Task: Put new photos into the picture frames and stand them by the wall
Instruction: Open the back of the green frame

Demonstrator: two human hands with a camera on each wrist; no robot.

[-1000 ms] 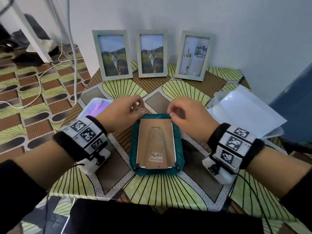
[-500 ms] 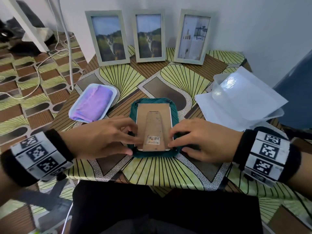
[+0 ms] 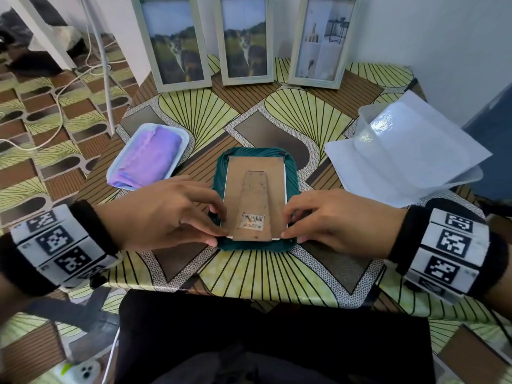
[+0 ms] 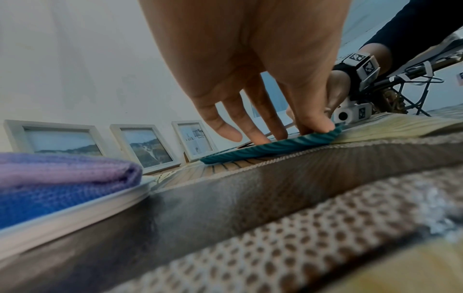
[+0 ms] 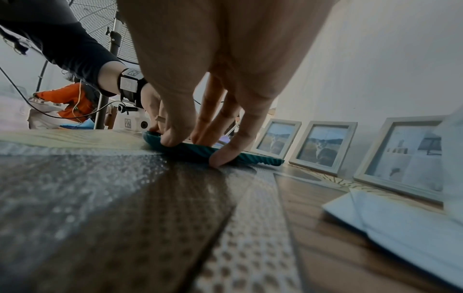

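While both hands sit at the near end of the teal ribbed picture frame (image 3: pixel 292 173), I record it lying face down at the middle of the desk (image 3: pixel 277 275), whose cover is patterned in yellow-green fans and brown. Its brown cardboard backing board (image 3: pixel 253 173) faces up, with the stand flap flat and a barcode sticker near the close edge.

My left hand (image 3: pixel 166 212) pinches the near-left corner, thumb and fingertips curled onto the frame edge; the left wrist view shows the thumb on the teal rim and the fingers on the backing. My right hand (image 3: pixel 336 220) grasps the near-right corner likewise, thumb on the rim, little finger touching the desk beside the frame.

Three pale wooden frames stand against the white wall: two hold a dog photo (image 3: pixel 177 51) (image 3: pixel 245 45), the third an interior print (image 3: pixel 321 42).

A white tray (image 3: pixel 116 173) holding a folded purple cloth (image 3: pixel 146 159) lies left of the teal frame. White sheets with a clear plastic sleeve (image 3: pixel 401 145) lie to its right.
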